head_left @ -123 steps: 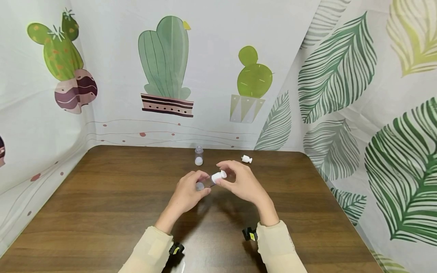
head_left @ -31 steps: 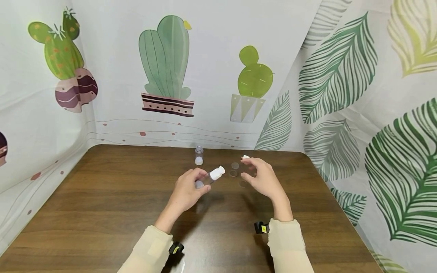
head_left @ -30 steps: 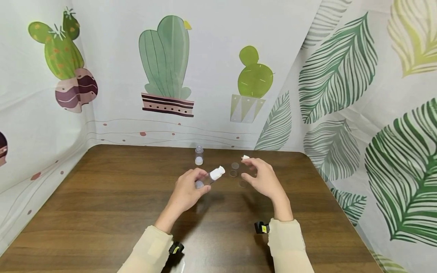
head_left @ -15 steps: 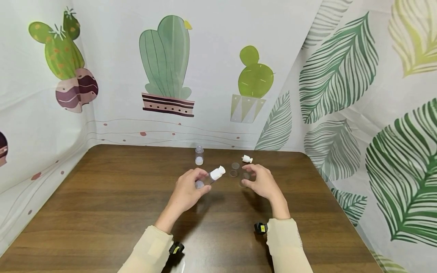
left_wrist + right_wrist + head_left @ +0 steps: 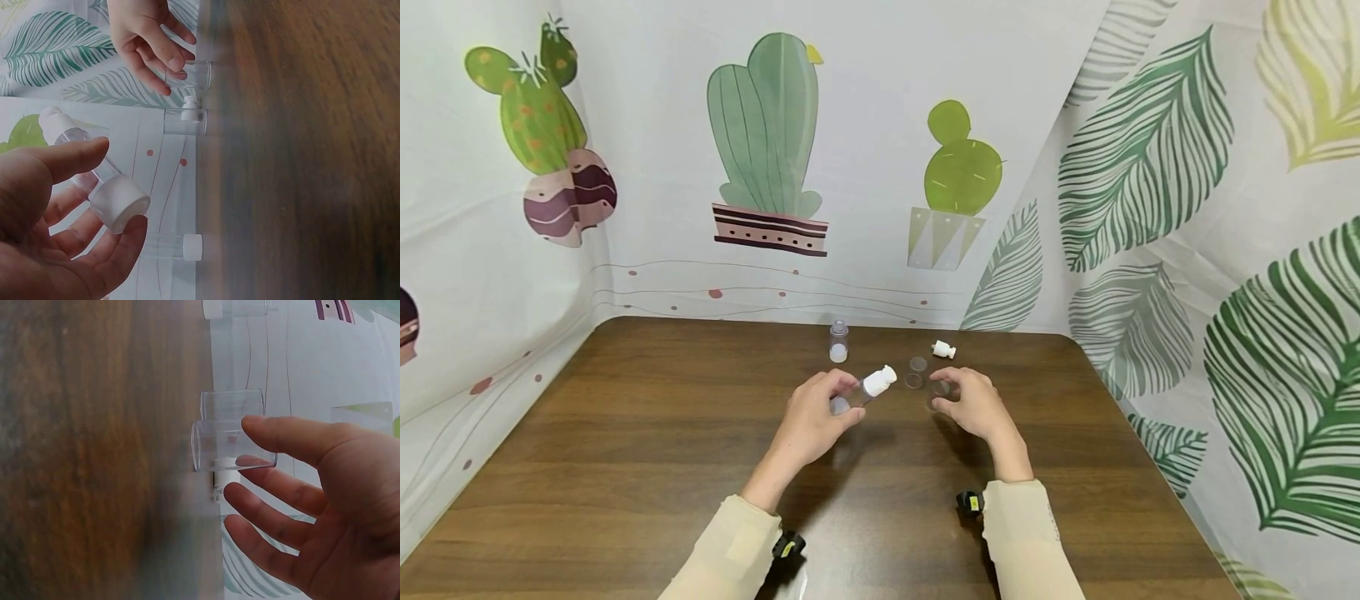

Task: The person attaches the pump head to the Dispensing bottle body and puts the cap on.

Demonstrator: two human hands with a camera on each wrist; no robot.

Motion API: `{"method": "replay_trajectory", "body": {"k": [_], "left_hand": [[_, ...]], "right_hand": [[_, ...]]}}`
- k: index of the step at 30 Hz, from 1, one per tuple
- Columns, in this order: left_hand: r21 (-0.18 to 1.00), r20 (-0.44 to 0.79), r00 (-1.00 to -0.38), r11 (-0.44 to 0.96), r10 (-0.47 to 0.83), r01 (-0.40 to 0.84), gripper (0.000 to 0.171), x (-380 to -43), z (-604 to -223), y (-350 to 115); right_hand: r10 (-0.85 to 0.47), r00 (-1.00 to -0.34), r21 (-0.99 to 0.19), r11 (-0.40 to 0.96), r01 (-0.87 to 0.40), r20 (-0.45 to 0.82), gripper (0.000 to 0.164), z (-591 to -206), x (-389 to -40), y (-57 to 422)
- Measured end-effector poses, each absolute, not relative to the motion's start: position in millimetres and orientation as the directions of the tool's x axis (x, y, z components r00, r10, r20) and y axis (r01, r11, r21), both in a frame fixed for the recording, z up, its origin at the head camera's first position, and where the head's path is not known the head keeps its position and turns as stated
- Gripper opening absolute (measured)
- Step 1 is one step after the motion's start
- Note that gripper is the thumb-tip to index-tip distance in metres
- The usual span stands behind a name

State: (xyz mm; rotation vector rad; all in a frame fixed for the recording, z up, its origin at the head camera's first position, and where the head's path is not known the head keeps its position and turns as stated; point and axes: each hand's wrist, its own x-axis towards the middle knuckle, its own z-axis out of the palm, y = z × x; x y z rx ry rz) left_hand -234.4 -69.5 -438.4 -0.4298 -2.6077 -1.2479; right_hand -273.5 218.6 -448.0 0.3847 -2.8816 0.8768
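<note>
My left hand [image 5: 814, 421] grips a small clear pump bottle [image 5: 94, 178] with a white base and a white pump head [image 5: 878, 381], tilted above the table. The bottle's middle is partly covered by fingers. My right hand [image 5: 973, 404] has thumb and forefinger on opposite sides of a clear, tube-shaped cap [image 5: 215, 447], touching near its upper rim; its other fingers are loosely bent. Whether this cap is off the table is hard to tell. Just beyond it stand more clear caps [image 5: 917, 365], one seen in the left wrist view as a clear cylinder.
At the back of the table [image 5: 662, 417] a second clear bottle [image 5: 838, 342] with a white base stands upright without a pump. A loose white pump head [image 5: 943, 350] lies on its side at the back right. Patterned cloth [image 5: 865, 167] hangs behind the table.
My right hand has left the pump head on the left hand's bottle, moved right, then lowered around the clear cap. My left hand stays in place with its bottle.
</note>
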Motion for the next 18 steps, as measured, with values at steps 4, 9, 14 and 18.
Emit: {"method": "replay_trajectory", "body": {"k": [4,9,14,18], "left_hand": [[0.717,0.318,-0.933,0.601,0.168,0.353,0.034,-234.2,-438.4,-69.3],[0.717,0.318,-0.933,0.601,0.169,0.353,0.034,-233.8,-438.1,-69.3],[0.716,0.320,-0.932,0.601,0.169,0.355,0.034,-233.0,-437.5,-69.4],[0.716,0.321,-0.932,0.601,0.170,0.356,0.034,-232.8,-436.9,-69.5]], "right_hand": [[-0.203,-0.964,-0.528,0.807,-0.266,0.175,0.034,-448.5,-273.8,218.7],[-0.193,-0.967,-0.541,0.802,-0.254,0.168,0.033,-447.4,-273.1,219.8],[-0.182,-0.969,-0.553,0.797,-0.245,0.168,0.033,-444.0,-270.8,220.2],[-0.173,-0.968,-0.554,0.795,-0.245,0.180,0.032,-438.4,-269.0,219.9]]}}
